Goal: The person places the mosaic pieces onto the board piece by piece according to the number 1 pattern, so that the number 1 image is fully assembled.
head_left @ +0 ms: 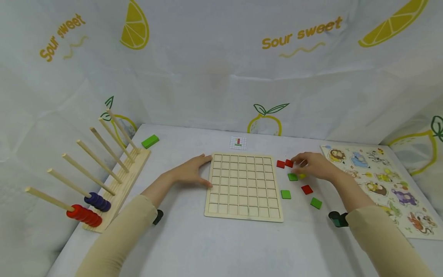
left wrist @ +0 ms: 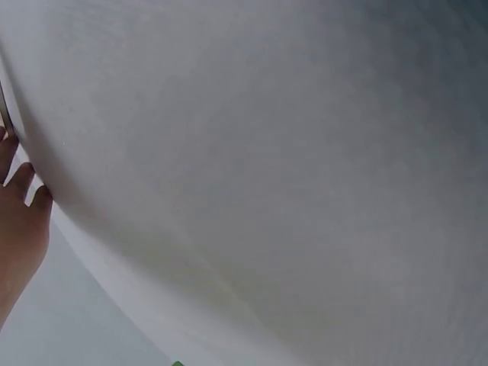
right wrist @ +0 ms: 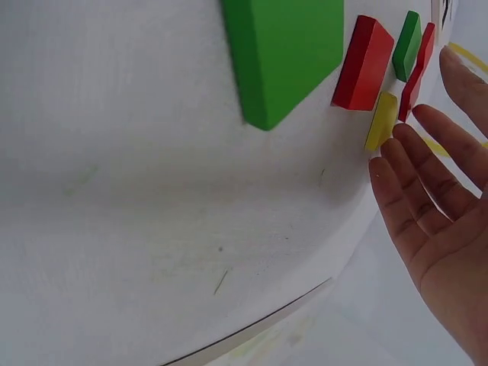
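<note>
A square wooden grid board point(head_left: 243, 184) lies flat in the middle of the table, its cells bare. My left hand point(head_left: 188, 171) rests at its left edge, thumb and fingers spread apart along the rim; in the left wrist view the fingers point(left wrist: 23, 183) show only at the left border. To the right of the board my right hand point(head_left: 313, 165) hovers over small square tiles, fingers loosely bent with nothing between them. Its fingertips are close to a yellow tile point(right wrist: 382, 120), a red tile point(head_left: 288, 163) and a green tile point(head_left: 292, 177).
More tiles lie nearer me, among them a green tile point(head_left: 285, 194) and a red tile point(head_left: 307, 189). Behind the board sits a small pattern card point(head_left: 238, 142). A peg stand point(head_left: 129, 175) with rings and a green block point(head_left: 150, 141) are left; an animal puzzle point(head_left: 387, 177) lies right.
</note>
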`<state>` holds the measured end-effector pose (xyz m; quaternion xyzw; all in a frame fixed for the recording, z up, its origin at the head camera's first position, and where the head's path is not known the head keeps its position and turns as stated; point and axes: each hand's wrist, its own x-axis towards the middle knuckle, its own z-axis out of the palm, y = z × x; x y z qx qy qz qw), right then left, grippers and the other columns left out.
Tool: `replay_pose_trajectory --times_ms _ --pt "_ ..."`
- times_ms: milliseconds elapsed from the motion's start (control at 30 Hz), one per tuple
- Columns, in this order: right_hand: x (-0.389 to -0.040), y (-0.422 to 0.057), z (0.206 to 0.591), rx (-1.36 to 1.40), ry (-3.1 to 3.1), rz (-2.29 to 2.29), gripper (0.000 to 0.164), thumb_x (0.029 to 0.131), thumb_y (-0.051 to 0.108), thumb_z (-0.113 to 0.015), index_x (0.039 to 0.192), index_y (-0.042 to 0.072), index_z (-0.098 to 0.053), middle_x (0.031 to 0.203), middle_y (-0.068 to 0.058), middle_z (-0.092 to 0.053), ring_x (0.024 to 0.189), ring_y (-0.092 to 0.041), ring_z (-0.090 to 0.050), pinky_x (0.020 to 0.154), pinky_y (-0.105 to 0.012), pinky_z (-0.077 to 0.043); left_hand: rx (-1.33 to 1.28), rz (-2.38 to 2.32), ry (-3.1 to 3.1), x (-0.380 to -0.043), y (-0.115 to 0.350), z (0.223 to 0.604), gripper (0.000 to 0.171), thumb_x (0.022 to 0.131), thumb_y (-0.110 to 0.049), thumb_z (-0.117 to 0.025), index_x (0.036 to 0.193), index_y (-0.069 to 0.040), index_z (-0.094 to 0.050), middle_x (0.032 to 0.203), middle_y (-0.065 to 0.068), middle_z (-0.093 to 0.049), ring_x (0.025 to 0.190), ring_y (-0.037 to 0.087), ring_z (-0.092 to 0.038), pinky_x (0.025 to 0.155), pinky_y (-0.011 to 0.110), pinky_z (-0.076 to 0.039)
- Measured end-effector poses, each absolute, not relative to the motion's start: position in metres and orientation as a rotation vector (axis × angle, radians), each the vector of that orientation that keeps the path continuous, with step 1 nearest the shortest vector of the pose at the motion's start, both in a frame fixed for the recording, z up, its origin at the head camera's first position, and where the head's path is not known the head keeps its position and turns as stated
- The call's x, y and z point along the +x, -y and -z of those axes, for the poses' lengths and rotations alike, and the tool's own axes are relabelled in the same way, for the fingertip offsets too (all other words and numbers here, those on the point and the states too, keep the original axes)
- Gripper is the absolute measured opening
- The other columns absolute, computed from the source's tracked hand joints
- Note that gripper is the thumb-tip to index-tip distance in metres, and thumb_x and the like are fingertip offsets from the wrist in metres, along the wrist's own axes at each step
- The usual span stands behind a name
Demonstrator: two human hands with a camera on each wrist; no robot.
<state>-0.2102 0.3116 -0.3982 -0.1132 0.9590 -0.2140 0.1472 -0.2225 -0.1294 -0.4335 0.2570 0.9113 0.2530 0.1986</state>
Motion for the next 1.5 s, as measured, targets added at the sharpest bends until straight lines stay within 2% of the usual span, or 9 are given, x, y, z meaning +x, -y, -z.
replay_pose_trajectory --times_ms 100,267,400,633,833,1033,1500 --pt "-0.210 -0.311 0.401 -0.321 -2.746 0.619 0.053 0.086 0.036 -0.075 0.125 0.003 -0.065 0.113 -0.015 -0.066 0.100 -0.025 -0.058 0.080 -0.034 -0.052 0.775 -0.627 -2.587 -0.220 0.127 0.434 0.114 0.072 -0.060 -0.080 0.158 -0.012 -0.023 0.168 0.007 -0.019 0.156 0.035 -0.014 0.125 0.056 -0.018" --pt "-0.209 -0.308 0.401 -0.321 -2.748 0.623 0.051 0.084 0.032 -0.077 0.124 0.002 -0.065 0.112 -0.016 -0.066 0.100 -0.027 -0.058 0.084 -0.040 -0.053 0.818 -0.493 -2.622 -0.216 0.123 0.433 0.119 0.071 -0.064 -0.079 0.160 -0.013 -0.017 0.170 0.002 -0.009 0.156 0.038 -0.010 0.120 0.065 -0.020" --pt "-0.209 -0.308 0.400 -0.304 -2.743 0.631 0.050 0.085 0.030 -0.076 0.124 0.002 -0.063 0.112 -0.016 -0.065 0.102 -0.028 -0.058 0.087 -0.043 -0.053 0.819 -0.470 -2.633 -0.215 0.122 0.435 0.120 0.070 -0.064 -0.079 0.160 -0.014 -0.016 0.170 0.002 -0.007 0.156 0.038 -0.008 0.119 0.066 -0.020" --pt "-0.210 -0.310 0.402 -0.307 -2.759 0.643 0.042 0.088 0.024 -0.073 0.122 0.003 -0.062 0.110 -0.015 -0.066 0.101 -0.027 -0.058 0.087 -0.043 -0.055 0.823 -0.471 -2.647 -0.214 0.121 0.438 0.120 0.070 -0.064 -0.079 0.160 -0.014 -0.016 0.170 0.001 -0.008 0.156 0.037 -0.009 0.120 0.066 -0.020" --pt "-0.209 -0.320 0.403 -0.286 -2.731 0.652 0.042 0.084 0.028 -0.077 0.114 0.003 -0.063 0.108 -0.013 -0.067 0.100 -0.026 -0.060 0.090 -0.046 -0.055 0.826 -0.469 -2.641 -0.213 0.121 0.436 0.120 0.070 -0.064 -0.079 0.160 -0.014 -0.016 0.170 0.001 -0.008 0.156 0.037 -0.009 0.118 0.068 -0.021" --pt "-0.208 -0.332 0.400 -0.306 -2.678 0.610 0.041 0.080 0.028 -0.080 0.108 0.003 -0.065 0.105 -0.011 -0.067 0.097 -0.025 -0.059 0.086 -0.040 -0.052 0.841 -0.439 -2.648 -0.215 0.123 0.437 0.122 0.069 -0.065 -0.079 0.160 -0.015 -0.015 0.170 0.001 -0.008 0.156 0.037 -0.010 0.116 0.069 -0.023" --pt "-0.213 -0.331 0.401 -0.309 -2.670 0.588 0.028 0.080 0.018 -0.080 0.099 0.005 -0.065 0.094 -0.009 -0.063 0.090 -0.023 -0.053 0.078 -0.030 -0.048 0.841 -0.452 -2.646 -0.217 0.124 0.436 0.122 0.069 -0.063 -0.080 0.160 -0.015 -0.015 0.170 0.002 -0.007 0.156 0.038 -0.009 0.117 0.069 -0.021"
